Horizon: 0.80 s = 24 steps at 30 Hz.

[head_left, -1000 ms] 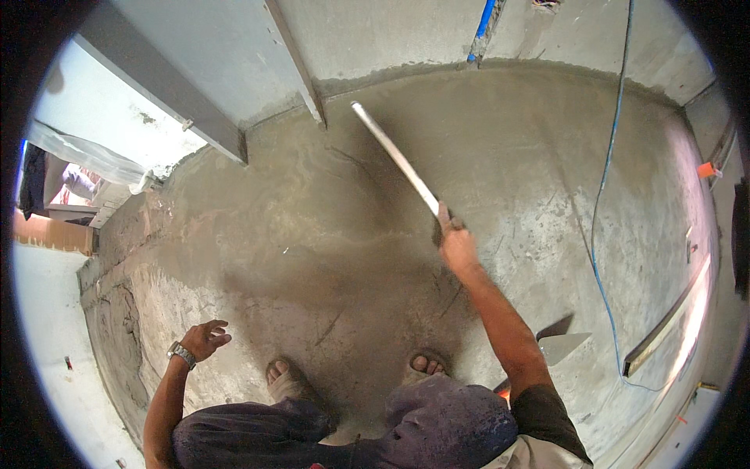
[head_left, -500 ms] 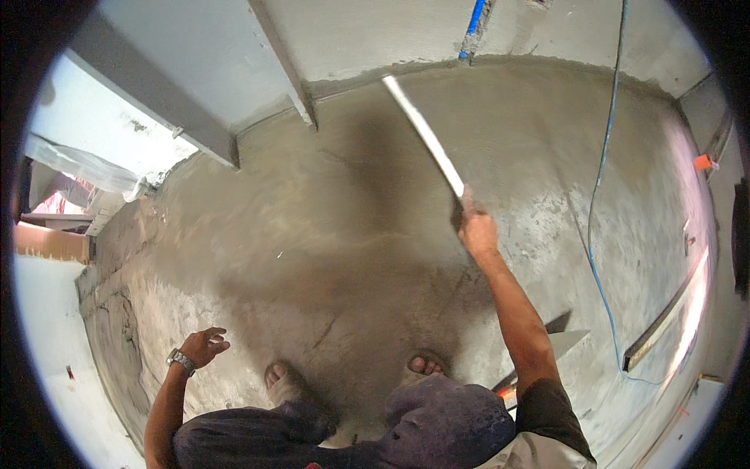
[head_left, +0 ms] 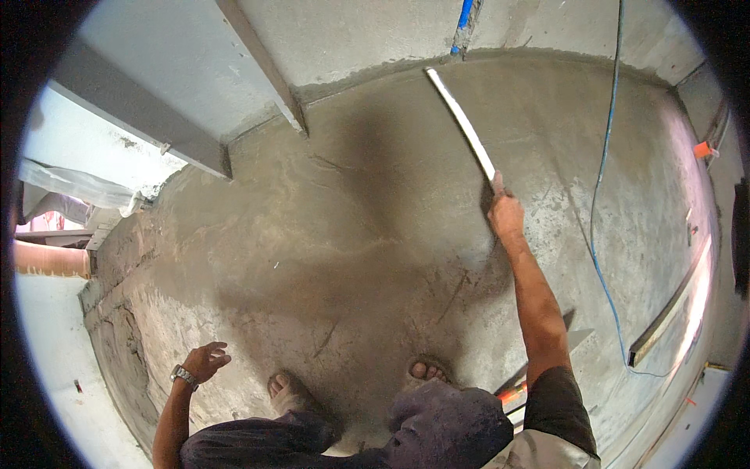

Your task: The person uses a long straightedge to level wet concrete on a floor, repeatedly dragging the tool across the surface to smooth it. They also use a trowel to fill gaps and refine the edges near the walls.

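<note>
White bar (head_left: 461, 121), shifted rightward, extends beyond the right fingers (head_left: 498, 184).

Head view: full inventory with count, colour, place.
Long bar: 1, whitish, upper centre
Floor: 1, grey, underfoot
Far wall: 1, grey, top
Uprights: 2, grey, upper left
Pipe: 1, blue, top
Cable: 1, blue, right
Tube: 1, grey-brown, lower right
Fitting: 1, orange, right
Plastic sheet: 1, clear, left
Flat blade: 1, grey, lower right
Object: 1, orange, lower right
Watch: 1, silver, lower left
Trousers: 1, dark, bottom
Feet: 2, dusty, lower centre
Left hand: 1, bare, lower left
Right hand: 1, bare, on bar
</note>
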### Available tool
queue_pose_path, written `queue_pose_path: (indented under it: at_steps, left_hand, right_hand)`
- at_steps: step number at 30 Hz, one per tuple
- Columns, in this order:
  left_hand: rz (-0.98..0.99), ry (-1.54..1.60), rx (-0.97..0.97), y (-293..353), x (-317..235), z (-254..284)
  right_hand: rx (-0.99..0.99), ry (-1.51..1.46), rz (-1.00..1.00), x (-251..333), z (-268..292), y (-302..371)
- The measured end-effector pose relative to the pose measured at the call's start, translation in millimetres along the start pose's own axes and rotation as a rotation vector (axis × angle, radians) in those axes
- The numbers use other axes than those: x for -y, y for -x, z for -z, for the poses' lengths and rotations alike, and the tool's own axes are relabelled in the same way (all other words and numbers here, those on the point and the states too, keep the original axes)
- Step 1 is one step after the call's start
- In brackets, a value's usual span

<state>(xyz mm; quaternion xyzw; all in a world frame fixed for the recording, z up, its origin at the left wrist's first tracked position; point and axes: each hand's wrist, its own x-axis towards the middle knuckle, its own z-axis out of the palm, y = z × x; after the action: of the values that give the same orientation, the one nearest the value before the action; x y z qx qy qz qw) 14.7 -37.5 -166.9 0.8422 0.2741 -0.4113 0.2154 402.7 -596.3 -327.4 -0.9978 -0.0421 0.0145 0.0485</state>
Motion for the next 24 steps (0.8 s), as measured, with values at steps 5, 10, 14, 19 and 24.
queue_pose_path:
  at_steps: [5, 10, 14, 19, 24]
  left_hand:
    - [0.01, -0.021, 0.032, -3.8, 0.9, 2.4]
    - [0.02, -0.009, 0.015, -4.2, -0.7, 0.4]
    - [0.021, -0.044, 0.028, -5.8, -8.2, 1.4]
    - [-0.016, -0.01, -0.009, -5.5, -0.2, -0.6]
    - [-0.03, 0.006, -0.153, 16.3, -32.3, 18.8]
  right_hand:
    - [-0.025, -0.007, -0.154, -34.5, 6.3, -25.1]
    - [-0.124, -0.078, -0.286, -77.6, 15.5, -37.0]
    - [-0.29, -0.292, -0.178, -96.8, 32.6, -30.5]
    - [-0.32, -0.498, -0.128, -69.5, 52.4, -3.2]
    - [-0.216, -0.936, -0.234, -15.1, 42.0, 30.3]
